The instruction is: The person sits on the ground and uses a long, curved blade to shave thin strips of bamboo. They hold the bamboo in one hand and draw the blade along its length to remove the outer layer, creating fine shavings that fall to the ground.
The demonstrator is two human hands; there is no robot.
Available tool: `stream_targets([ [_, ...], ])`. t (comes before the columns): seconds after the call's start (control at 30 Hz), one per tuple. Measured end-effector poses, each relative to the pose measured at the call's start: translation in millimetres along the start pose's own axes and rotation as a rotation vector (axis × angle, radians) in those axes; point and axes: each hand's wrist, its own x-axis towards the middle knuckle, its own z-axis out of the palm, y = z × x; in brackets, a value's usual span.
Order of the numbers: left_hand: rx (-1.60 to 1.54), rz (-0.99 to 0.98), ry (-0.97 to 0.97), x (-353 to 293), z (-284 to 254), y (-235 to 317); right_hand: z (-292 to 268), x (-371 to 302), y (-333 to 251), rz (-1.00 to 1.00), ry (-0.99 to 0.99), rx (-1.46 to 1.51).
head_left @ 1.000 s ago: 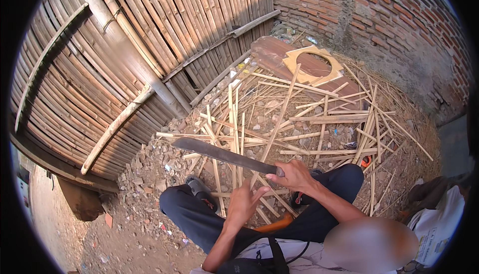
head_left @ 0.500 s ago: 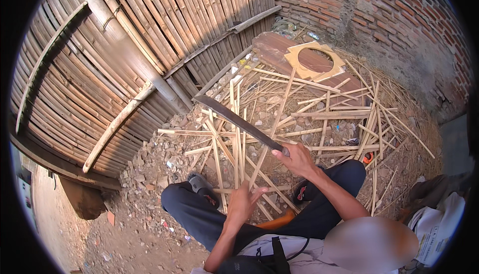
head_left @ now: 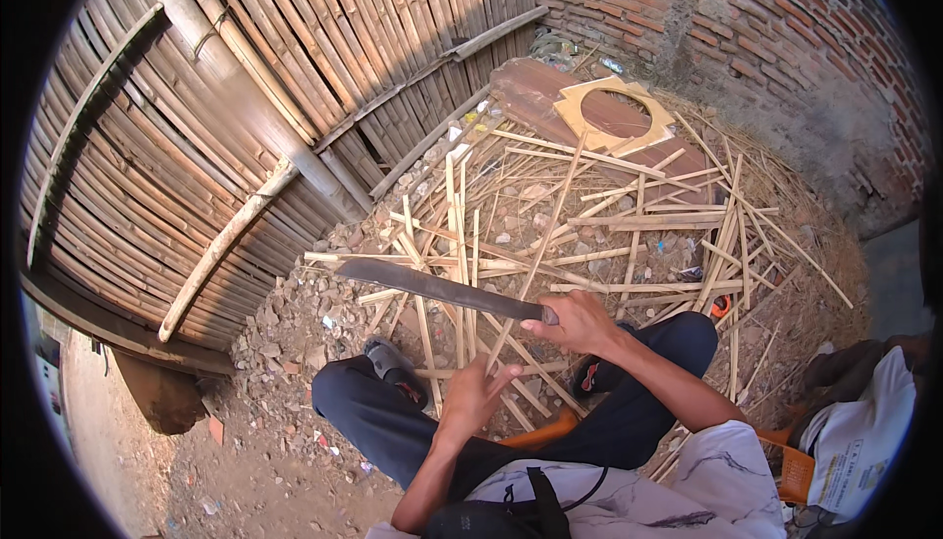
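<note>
My right hand (head_left: 582, 325) is closed round the handle end of a long dark machete (head_left: 432, 286), whose blade points left and slightly upward. The blade crosses over a long bamboo strip (head_left: 540, 244) that slants away from me toward the far side. At the near end of that strip is my left hand (head_left: 473, 400), its fingers closed on it and the thumb out to the right. Whether the blade touches the strip, I cannot tell. Many more split bamboo strips (head_left: 629, 254) lie crisscrossed on the ground beyond my bent legs.
A bamboo fence (head_left: 295, 48) rises on the left and a brick wall (head_left: 776, 48) at the back right. On a brown board (head_left: 530, 97) lies a card piece (head_left: 580, 102) with a round hole. An orange tape measure (head_left: 722, 306) rests near my right knee; stony rubble (head_left: 285, 343) spreads left.
The machete's tip has swung down and to the left, so the blade lies closer to level. My left hand stays at the strip's near end, and my body has leaned slightly.
</note>
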Motion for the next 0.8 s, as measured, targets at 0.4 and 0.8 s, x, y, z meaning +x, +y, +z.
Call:
stream_targets([
  [0.4, -0.042, 0.02, 0.088, 13, -4, 4, 24, -2, -39, -0.052, 0.08, -0.07],
  [0.8, 0.028, -0.038, 0.038, 2, 1, -4, 7, 5, -22, 0.054, 0.073, 0.014],
])
